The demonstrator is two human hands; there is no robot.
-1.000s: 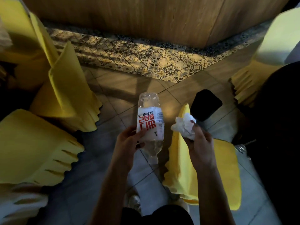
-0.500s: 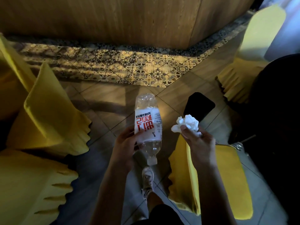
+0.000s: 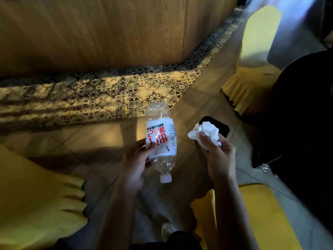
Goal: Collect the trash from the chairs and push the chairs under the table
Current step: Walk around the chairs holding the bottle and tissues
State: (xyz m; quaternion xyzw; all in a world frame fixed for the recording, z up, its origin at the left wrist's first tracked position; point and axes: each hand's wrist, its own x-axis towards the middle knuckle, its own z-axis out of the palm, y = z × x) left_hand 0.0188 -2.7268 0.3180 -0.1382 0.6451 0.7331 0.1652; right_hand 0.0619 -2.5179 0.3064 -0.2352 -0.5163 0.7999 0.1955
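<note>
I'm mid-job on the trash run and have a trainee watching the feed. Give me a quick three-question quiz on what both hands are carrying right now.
1. True or false: the plastic bottle in the left hand is held with its white cap pointing up, away from the person.
2. What does the right hand grip? A) crumpled white tissue B) a spoon C) nothing
3. Fill in: the chair covers around the person are ____ in colour.

Key: 1 false, the cap points down toward the person; 2 A; 3 yellow.
</note>
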